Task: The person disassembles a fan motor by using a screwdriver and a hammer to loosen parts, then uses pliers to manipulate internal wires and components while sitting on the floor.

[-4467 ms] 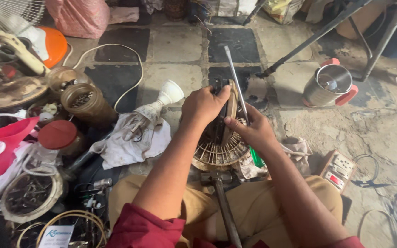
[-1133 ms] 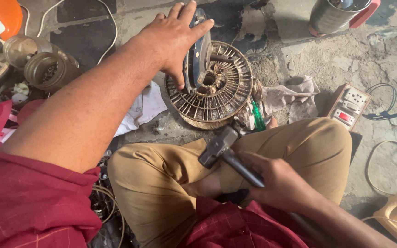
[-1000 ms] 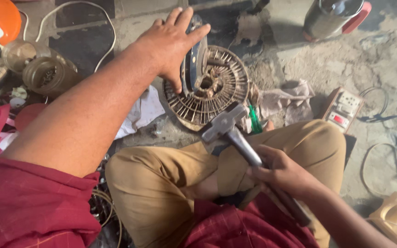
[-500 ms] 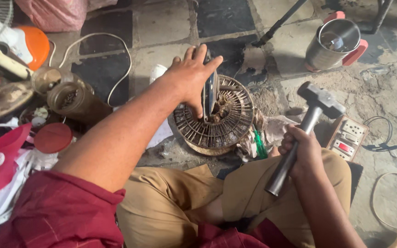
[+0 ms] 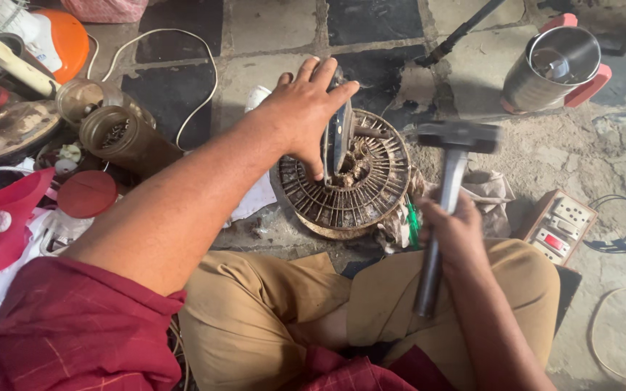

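My left hand holds a flat metal tool standing on edge on a round, slotted, dusty motor part that lies on the floor in front of my knees. My right hand grips the metal handle of a hammer. The hammer head is raised just to the right of the round part, level with its upper rim. A green-handled tool pokes out from under the part's right edge.
Jars and a red lid stand to the left, with a red plastic piece and a white cable. A steel cup on a red base is at the back right. A switch box lies right.
My right hand picked up the hammer from my lap and swung it up to the right of the round part. My left hand stayed on the upright metal tool.
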